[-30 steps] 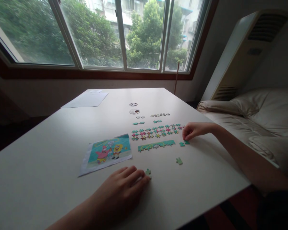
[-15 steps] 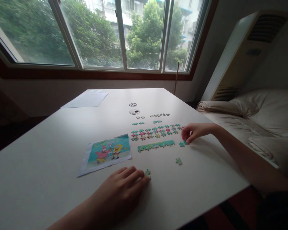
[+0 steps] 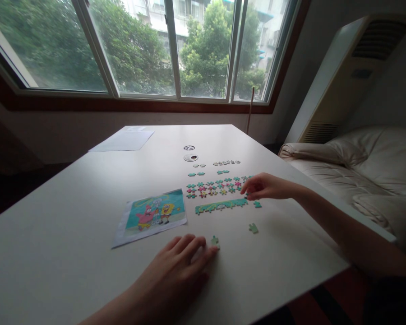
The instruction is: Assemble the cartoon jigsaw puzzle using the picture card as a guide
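My left hand point(image 3: 179, 266) rests on the table with its fingers apart, the thumb tip against a pale green puzzle piece point(image 3: 215, 242). A pinch of my right hand point(image 3: 264, 186) is over the right end of the joined teal puzzle strip point(image 3: 221, 206); a small teal puzzle piece point(image 3: 246, 195) shows partly at its fingertips. Just below that hand lies a loose teal piece point(image 3: 257, 204). Another pale green piece point(image 3: 253, 228) lies nearer me. Several rows of loose pieces point(image 3: 210, 184) spread behind the strip, some hidden by my right hand.
A printed cartoon picture point(image 3: 155, 214) lies left of the strip on the white table point(image 3: 54, 234). Two small round objects point(image 3: 191, 158) and more pieces point(image 3: 226, 163) sit farther back. Paper sheets point(image 3: 122, 141) lie at the far left. A sofa point(image 3: 358, 180) stands to the right.
My right hand has moved left, from beside the loose teal pieces to the strip's right end, taking one piece along. My left hand and its pale green piece have shifted slightly right; the fingers have spread.
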A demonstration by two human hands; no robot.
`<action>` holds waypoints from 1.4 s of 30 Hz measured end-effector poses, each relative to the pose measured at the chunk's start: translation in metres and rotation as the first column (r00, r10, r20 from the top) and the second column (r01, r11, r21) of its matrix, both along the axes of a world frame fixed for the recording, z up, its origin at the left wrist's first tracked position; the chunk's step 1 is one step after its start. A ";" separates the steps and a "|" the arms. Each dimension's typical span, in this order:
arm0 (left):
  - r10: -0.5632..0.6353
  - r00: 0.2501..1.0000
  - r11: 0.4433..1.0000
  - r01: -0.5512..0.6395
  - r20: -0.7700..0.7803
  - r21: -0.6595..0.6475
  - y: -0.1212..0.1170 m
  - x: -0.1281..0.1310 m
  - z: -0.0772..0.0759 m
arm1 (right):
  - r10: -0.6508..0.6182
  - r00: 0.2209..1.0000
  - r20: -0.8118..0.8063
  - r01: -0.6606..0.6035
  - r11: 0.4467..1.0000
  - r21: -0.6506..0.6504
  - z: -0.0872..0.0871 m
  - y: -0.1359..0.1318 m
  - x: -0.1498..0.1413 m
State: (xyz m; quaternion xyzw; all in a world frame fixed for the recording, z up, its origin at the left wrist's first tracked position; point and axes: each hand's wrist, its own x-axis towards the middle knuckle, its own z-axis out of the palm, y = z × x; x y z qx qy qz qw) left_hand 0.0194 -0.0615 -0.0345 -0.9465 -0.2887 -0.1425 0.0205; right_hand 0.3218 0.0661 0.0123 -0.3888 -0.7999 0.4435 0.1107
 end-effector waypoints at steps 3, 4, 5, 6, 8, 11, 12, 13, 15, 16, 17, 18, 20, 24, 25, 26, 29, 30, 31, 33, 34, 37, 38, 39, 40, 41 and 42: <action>0.014 0.999 0.998 -0.016 -0.031 -0.058 0.000 -0.002 -0.001 | -0.009 0.989 -0.151 -0.001 0.998 -0.068 -0.011 -0.021 -0.032; 0.008 0.999 0.997 -0.011 -0.044 -0.080 0.001 -0.003 -0.001 | 0.000 0.986 -0.168 -0.014 0.997 -0.082 -0.015 -0.029 -0.042; -0.005 0.998 0.995 -0.001 -0.058 -0.101 0.001 -0.005 0.000 | 0.000 0.984 -0.175 -0.011 0.998 -0.062 -0.018 -0.036 -0.051; -0.021 0.997 0.993 0.012 -0.071 -0.120 0.002 -0.006 0.001 | 0.010 0.986 -0.169 -0.014 1.000 -0.023 -0.021 -0.043 -0.058; -0.047 0.994 0.989 0.032 -0.097 -0.147 0.002 -0.007 0.003 | 0.010 0.989 -0.149 0.002 0.997 0.082 -0.024 -0.052 -0.068; -0.049 0.992 0.986 0.030 -0.112 -0.167 0.003 -0.007 0.006 | -0.032 0.989 -0.143 0.055 0.986 0.155 -0.026 -0.059 -0.075; -0.046 0.993 0.985 0.028 -0.108 -0.169 0.002 -0.006 0.007 | -0.050 0.989 -0.142 0.071 0.986 0.148 -0.027 -0.059 -0.076; -0.046 0.994 0.985 0.028 -0.102 -0.170 0.002 -0.006 0.007 | -0.062 0.988 -0.138 0.081 0.988 0.133 -0.027 -0.059 -0.077; -0.048 0.995 0.985 0.032 -0.090 -0.171 0.002 -0.005 0.008 | -0.077 0.990 -0.118 0.089 0.991 0.103 -0.029 -0.058 -0.077; -0.048 0.995 0.984 0.031 -0.092 -0.173 0.001 -0.005 0.008 | -0.081 0.991 -0.109 0.091 0.991 0.094 -0.030 -0.058 -0.077; -0.047 0.994 0.984 0.029 -0.098 -0.175 0.001 -0.005 0.008 | -0.082 0.992 -0.100 0.091 0.992 0.091 -0.031 -0.058 -0.077; -0.046 0.993 0.984 0.027 -0.107 -0.176 0.001 -0.005 0.007 | -0.082 0.992 -0.092 0.091 0.991 0.096 -0.032 -0.058 -0.077; -0.046 0.991 0.983 0.023 -0.125 -0.180 0.002 -0.005 0.007 | -0.081 0.993 -0.084 0.090 0.989 0.118 -0.033 -0.058 -0.077; -0.053 0.990 0.984 0.028 -0.134 -0.177 0.003 -0.005 0.008 | -0.103 0.993 -0.051 0.111 0.977 0.182 -0.033 -0.059 -0.079; -0.052 0.989 0.984 0.028 -0.136 -0.176 0.003 -0.005 0.008 | -0.108 0.993 -0.039 0.114 0.972 0.206 -0.033 -0.060 -0.079; -0.053 0.989 0.984 0.029 -0.137 -0.173 0.003 -0.005 0.008 | -0.107 0.994 -0.028 0.111 0.966 0.235 -0.034 -0.060 -0.080; -0.050 0.989 0.986 0.027 -0.137 -0.164 0.003 -0.004 0.009 | -0.085 0.996 -0.011 0.084 0.945 0.315 -0.038 -0.061 -0.081; -0.048 0.990 0.987 0.026 -0.136 -0.162 0.003 -0.004 0.009 | -0.078 0.997 -0.010 0.077 0.940 0.332 -0.039 -0.061 -0.081; -0.045 0.990 0.987 0.023 -0.135 -0.160 0.003 -0.004 0.009 | -0.071 0.997 -0.011 0.070 0.937 0.341 -0.040 -0.061 -0.081; -0.043 0.989 0.987 0.020 -0.142 -0.159 0.002 -0.004 0.009 | -0.059 0.998 -0.015 0.061 0.939 0.339 -0.039 -0.060 -0.080; -0.043 0.988 0.988 0.020 -0.147 -0.156 0.002 -0.004 0.009 | -0.058 0.998 -0.021 0.061 0.939 0.339 -0.038 -0.059 -0.078; -0.046 0.987 0.988 0.022 -0.156 -0.151 0.001 -0.004 0.010 | -0.087 0.995 -0.041 0.096 0.925 0.368 -0.028 -0.052 -0.070; -0.044 0.987 0.988 0.021 -0.153 -0.151 0.001 -0.003 0.010 | -0.110 0.993 -0.047 0.119 0.913 0.391 -0.025 -0.047 -0.065; -0.040 0.988 0.988 0.016 -0.150 -0.153 0.000 -0.003 0.010 | -0.135 0.989 -0.052 0.145 0.898 0.415 -0.021 -0.042 -0.060; -0.034 0.988 0.988 0.010 -0.149 -0.157 0.000 -0.004 0.009 | -0.165 0.985 -0.059 0.174 0.883 0.436 -0.019 -0.036 -0.053; -0.028 0.988 0.987 0.003 -0.150 -0.163 0.000 -0.004 0.009 | -0.197 0.978 -0.070 0.207 0.866 0.456 -0.017 -0.029 -0.046; -0.025 0.988 0.985 -0.002 -0.154 -0.171 0.000 -0.004 0.008 | -0.231 0.969 -0.083 0.242 0.848 0.472 -0.016 -0.021 -0.039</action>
